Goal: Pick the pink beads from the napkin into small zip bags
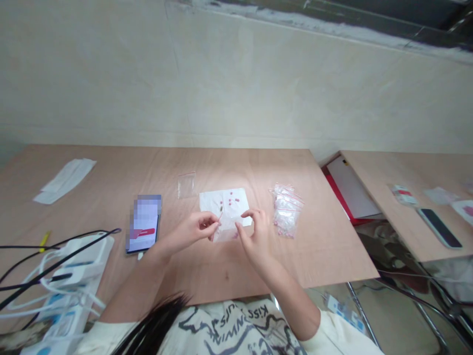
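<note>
Your left hand (197, 229) is closed in a tight pinch on a thin sliver (220, 216), right over the white paper sheet (225, 202). Your right hand (254, 234) is curled, fingers parted, just beside it. Roughly seven pink beads (231, 201) dot the sheet. One clear zip bag of beads (287, 211) sits nearby, and your shirt (236, 325) reads "KISS".

Cream tee (218, 328), dark print (lettering upside down).
</note>
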A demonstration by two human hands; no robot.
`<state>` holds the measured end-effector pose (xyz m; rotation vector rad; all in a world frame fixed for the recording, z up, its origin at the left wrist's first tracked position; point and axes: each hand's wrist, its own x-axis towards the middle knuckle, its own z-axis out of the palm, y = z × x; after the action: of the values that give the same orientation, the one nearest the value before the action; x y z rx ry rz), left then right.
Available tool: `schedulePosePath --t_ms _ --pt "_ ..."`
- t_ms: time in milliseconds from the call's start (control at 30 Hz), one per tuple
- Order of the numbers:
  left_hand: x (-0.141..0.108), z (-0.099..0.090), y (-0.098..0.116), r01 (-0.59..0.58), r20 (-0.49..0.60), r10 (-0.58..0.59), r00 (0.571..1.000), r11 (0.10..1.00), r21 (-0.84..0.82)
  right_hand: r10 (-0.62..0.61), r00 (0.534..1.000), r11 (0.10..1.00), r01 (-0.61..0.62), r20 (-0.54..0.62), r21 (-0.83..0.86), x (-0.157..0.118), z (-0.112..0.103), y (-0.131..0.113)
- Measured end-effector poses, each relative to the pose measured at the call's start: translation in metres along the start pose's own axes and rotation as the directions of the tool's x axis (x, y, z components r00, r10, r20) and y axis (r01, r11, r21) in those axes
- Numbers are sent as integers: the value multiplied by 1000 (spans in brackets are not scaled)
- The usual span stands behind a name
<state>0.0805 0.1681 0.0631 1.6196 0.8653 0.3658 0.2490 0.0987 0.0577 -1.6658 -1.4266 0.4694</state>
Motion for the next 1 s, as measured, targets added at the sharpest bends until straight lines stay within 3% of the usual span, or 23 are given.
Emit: schedulePosePath --t_ms 33,100,200,267,367,533,733,833,1000 --pt "-1 -1 1 10 -9 -10 1000 1000 -4 7 1000 1000 -7 1 10 0 2 -4" --pt "-4 -1 5 20 -41 -20 999 1000 8 33 993 997 -41 112 69 1 7 -14" --pt "-6 0 9 29 -68 -26 997 998 47 80 938 982 -132 338 134 6 14 -26" --pt "-6 0 9 35 -66 -30 997 996 83 117 906 970 -192 407 149 10 18 -29" --pt "-7 -3 9 49 -59 -41 997 990 134 148 857 930 -290 494 224 18 20 -26" --pt "-8 -7 11 -16 38 11 999 989 149 173 747 784 -499 641 370 23 22 -11" --pt "-1 -2 0 -5 -18 6 1000 999 53 228 756 750 -538 613 385 24 27 -1" --pt "3 -1 -6 8 -54 -8 999 1000 -2 246 764 762 -533 597 368 24 26 -1" --pt "7 -1 -7 106 -13 -108 994 991 -82 214 785 818 -469 581 332 24 23 -4"
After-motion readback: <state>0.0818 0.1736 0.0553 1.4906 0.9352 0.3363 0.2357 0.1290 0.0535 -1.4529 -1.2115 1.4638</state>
